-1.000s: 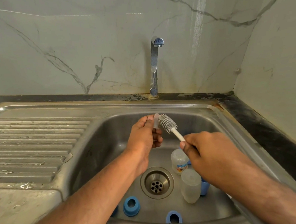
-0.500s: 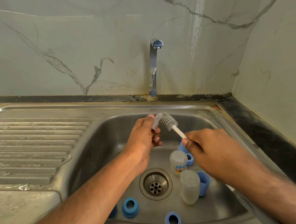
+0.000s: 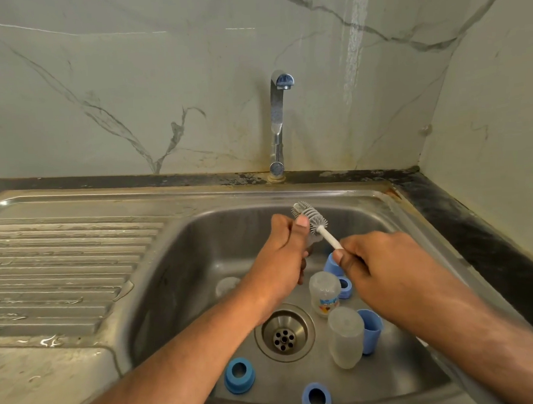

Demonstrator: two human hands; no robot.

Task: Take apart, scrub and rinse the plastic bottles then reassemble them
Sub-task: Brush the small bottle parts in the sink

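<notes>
While the left hand [image 3: 282,247] pinches a small clear part [image 3: 313,239] against the bottle brush [image 3: 310,217], the right hand [image 3: 384,266] grips the brush's white handle above the sink [image 3: 175,269] basin, near its back wall. Two clear bottles [image 3: 324,292] and several blue rings [image 3: 240,375] lie around the drain [image 3: 284,332]; the left floor stays open.

Two bare forearms enter from lower frame. Left hand [image 3: 282,250], right hand [image 3: 384,263]: no sleeves, gloves, rings, watch visible. Short nails.
</notes>
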